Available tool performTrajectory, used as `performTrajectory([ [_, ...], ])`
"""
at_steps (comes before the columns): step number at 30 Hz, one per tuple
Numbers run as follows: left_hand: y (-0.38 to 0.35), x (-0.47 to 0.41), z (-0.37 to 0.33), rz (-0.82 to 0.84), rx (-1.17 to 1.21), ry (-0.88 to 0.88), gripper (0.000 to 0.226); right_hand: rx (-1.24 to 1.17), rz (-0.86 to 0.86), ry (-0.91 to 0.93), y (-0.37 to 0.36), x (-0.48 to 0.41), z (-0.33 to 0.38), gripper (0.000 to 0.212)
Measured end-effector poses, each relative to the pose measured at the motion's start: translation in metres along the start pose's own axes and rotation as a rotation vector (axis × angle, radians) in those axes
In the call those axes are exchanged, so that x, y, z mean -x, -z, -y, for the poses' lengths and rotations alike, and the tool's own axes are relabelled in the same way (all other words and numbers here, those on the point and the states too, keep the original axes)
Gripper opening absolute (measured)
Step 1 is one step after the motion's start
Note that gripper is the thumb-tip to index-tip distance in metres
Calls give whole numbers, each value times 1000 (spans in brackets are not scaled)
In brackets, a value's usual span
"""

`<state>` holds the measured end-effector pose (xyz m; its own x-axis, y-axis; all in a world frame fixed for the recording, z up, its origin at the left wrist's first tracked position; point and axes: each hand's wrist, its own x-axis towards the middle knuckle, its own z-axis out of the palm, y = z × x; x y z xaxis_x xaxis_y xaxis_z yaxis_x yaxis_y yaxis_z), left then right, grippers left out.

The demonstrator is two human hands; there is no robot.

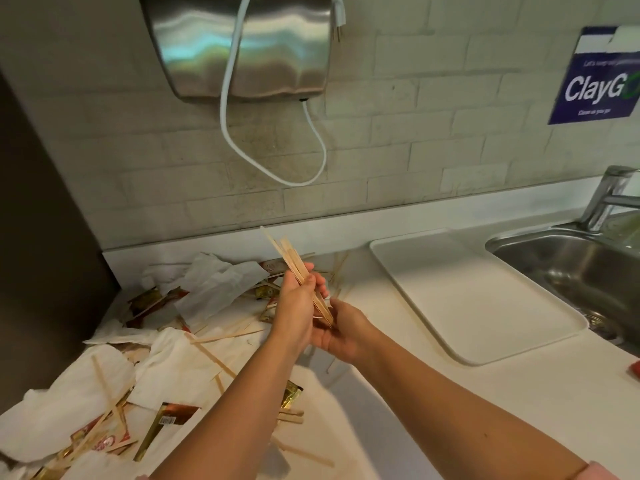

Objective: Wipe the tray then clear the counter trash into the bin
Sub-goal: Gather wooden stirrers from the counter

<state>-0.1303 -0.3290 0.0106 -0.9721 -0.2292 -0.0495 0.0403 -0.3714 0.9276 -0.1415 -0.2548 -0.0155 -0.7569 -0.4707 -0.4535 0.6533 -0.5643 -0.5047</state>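
Your left hand (298,306) is wrapped round a bundle of thin, flat wooden stir sticks (292,265). Your right hand (343,336) cups their lower tips, can't tell if it's actually gripping. The smooth white tray (467,306) with rounded corners lies just right, beside the steel sink (571,268). Crumpled napkins (214,289) and glossy sachets (166,420) crowd the counter (485,410) on the left.

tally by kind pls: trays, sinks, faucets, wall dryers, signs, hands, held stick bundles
tray: 1
sink: 1
faucet: 1
wall dryer: 1
sign: 1
hands: 2 (left hand, right hand)
stick bundle: 1, gripped by the left hand
total: 8
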Motion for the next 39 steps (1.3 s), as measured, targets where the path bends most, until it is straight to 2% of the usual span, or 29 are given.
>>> performTrajectory([
  [6, 1, 15, 7, 100, -130, 73, 24, -4, 48, 162, -2, 19, -6, 35],
  [11, -2, 26, 9, 145, -370, 100, 20, 188, -24, 260, 13, 38, -13, 33],
  [15, -9, 37, 11, 209, -451, 97, 16, 420, -87, 304, 28, 62, -9, 33],
  [22, -30, 63, 21, 389, -471, 179, 19, 705, 117, 276, 56, 106, 7, 18],
  [25, -46, 82, 29, 438, -438, 222, 17, 742, 77, 276, 76, 128, 11, 19],
  [30, -82, 119, 48, 401, -320, 250, 24, 783, 68, 204, 125, 179, 23, 17],
  [39, -156, 213, 117, 537, -415, 329, 15, 809, 58, 63, 231, 278, 30, 30],
])
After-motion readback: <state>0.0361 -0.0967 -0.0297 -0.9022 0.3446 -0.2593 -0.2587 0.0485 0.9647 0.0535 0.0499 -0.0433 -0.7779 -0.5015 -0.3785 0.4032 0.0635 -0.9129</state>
